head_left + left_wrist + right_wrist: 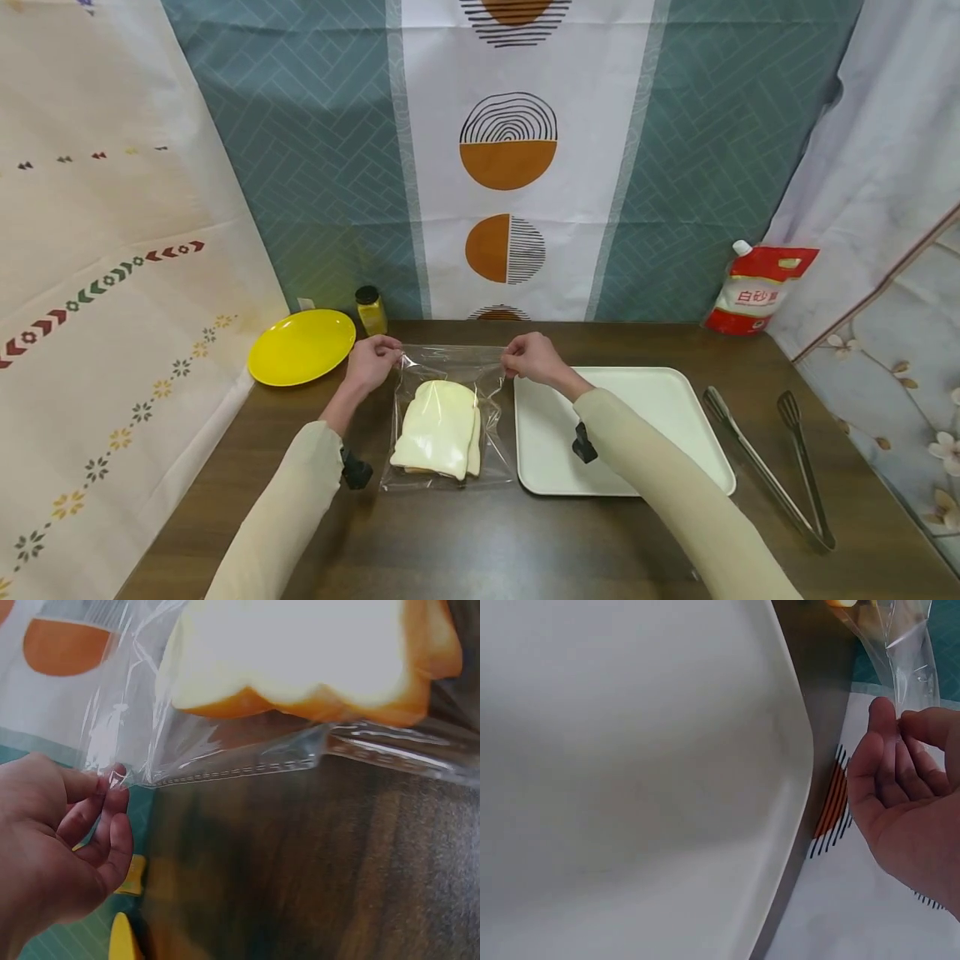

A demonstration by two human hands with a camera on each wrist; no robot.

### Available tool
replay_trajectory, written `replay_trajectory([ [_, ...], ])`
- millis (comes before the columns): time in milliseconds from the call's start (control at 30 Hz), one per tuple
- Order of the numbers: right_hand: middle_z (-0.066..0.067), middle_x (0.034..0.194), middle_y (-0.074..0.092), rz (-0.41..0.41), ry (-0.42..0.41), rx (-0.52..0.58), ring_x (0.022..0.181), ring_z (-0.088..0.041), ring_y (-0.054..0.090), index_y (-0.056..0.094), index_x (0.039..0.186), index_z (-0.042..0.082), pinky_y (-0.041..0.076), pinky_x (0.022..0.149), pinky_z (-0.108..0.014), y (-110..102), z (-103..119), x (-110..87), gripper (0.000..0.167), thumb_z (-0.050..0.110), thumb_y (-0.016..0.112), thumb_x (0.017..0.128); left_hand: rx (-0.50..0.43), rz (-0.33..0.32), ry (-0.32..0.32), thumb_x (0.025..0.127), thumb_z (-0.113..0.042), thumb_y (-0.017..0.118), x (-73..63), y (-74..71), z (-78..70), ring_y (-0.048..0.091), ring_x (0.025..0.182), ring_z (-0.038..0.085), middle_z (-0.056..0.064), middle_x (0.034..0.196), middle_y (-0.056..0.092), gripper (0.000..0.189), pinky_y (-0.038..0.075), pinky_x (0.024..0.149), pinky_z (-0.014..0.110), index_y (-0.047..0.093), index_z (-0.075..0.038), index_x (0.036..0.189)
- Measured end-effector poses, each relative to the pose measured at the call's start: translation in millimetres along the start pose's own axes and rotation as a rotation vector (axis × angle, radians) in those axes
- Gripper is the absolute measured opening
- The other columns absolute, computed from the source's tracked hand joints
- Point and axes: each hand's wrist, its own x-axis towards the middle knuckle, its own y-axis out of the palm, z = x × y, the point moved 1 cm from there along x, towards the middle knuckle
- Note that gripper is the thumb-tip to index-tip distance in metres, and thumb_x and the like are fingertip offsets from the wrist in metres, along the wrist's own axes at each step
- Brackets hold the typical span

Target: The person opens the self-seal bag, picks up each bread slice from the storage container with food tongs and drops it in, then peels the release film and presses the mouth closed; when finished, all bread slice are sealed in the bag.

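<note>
A clear plastic bag (491, 462) lies on the table with slices of bread (438, 429) inside it, one partly over another. My left hand (372, 362) pinches the bag's far left corner between thumb and finger; the left wrist view shows the bag (225, 761) running from that hand (67, 832) to the bread (300, 667). At the far right corner my right hand (534, 357) pinches the film too. In the right wrist view, the thumb and fingers of that hand (911, 787) meet on the gathered bag edge (911, 671).
Right of the bag is a white tray (622, 433), under my right forearm. Metal tongs (772, 487) lie beyond it. A red and white pouch (757, 292) stands at the back right. Back left are a yellow plate (300, 348) and a yellow jar with black lid (371, 311).
</note>
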Motion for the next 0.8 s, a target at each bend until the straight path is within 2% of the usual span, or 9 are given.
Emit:
replay_trajectory([
  [167,-0.01,0.076,0.071,-0.023,0.064,-0.016,0.073,-0.03,0.071,0.071,0.094,-0.004,0.051,0.057,-0.026,4.1,-3.7,4.3,0.012,0.007,0.066,0.092,0.023,-0.021,-0.018,0.096,-0.003,0.06,3.5,8.2,8.0,0.07,0.084,0.032,0.02,0.092,0.073,0.02,0.052,0.067,0.03,0.065,0.008,0.111],
  [400,-0.007,0.076,0.071,-0.068,0.121,-0.009,0.068,-0.023,0.071,0.065,0.104,-0.005,0.052,0.058,-0.026,9.4,-9.2,7.7,0.017,0.006,0.066,0.091,0.067,0.015,-0.075,0.096,-0.006,0.059,3.3,17.8,13.9,0.068,0.085,0.032,0.02,0.096,0.072,0.027,0.048,0.066,0.031,0.061,0.006,0.12],
  [567,-0.008,0.074,0.07,-0.122,0.111,-0.047,0.067,-0.021,0.069,0.064,0.107,-0.007,0.052,0.06,-0.03,9.1,-12.5,7.5,0.021,0.003,0.063,0.088,0.058,0.042,-0.084,0.097,-0.008,0.057,2.4,22.5,12.8,0.065,0.096,0.037,0.026,0.111,0.067,0.036,0.053,0.081,0.041,0.054,0.008,0.129],
  [667,-0.011,0.081,0.071,-0.202,0.098,-0.089,0.074,-0.023,0.069,0.065,0.108,-0.006,0.054,0.067,-0.034,8.0,-16.6,6.5,0.022,0.002,0.063,0.088,0.059,0.063,-0.082,0.1,-0.012,0.056,-0.2,22.7,14.5,0.061,0.105,0.039,0.028,0.122,0.062,0.041,0.051,0.091,0.047,0.049,0.009,0.135],
  [800,-0.013,0.089,0.072,-0.328,0.052,-0.146,0.082,-0.026,0.069,0.067,0.105,-0.003,0.055,0.075,-0.039,-1.1,-22.8,-0.4,0.018,0.005,0.065,0.09,0.103,0.072,-0.036,0.101,-0.018,0.056,-8.0,17.3,17.4,0.055,0.118,0.042,0.03,0.13,0.056,0.047,0.045,0.1,0.052,0.046,0.01,0.138],
])
